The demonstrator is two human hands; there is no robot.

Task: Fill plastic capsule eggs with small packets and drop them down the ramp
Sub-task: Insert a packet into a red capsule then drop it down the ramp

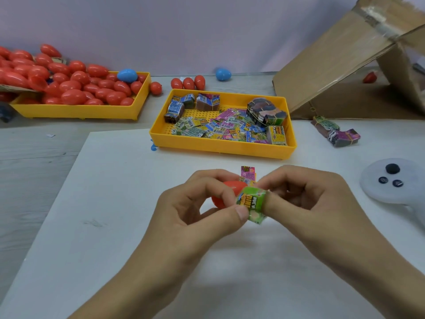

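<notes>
A red capsule egg sits in the curled fingers of my left hand above the white board. A green packet is bent at the egg's right side, pinched between my left thumb and the fingers of my right hand. More packets, pink and yellow, stick up behind the egg between both hands. A yellow tray of loose and bundled packets stands just beyond my hands. The cardboard ramp slopes up at the far right.
A second yellow tray heaped with red eggs and one blue egg is at the far left. Three red eggs and a blue egg lie behind the packet tray. Banded packet bundles and a white controller lie to the right.
</notes>
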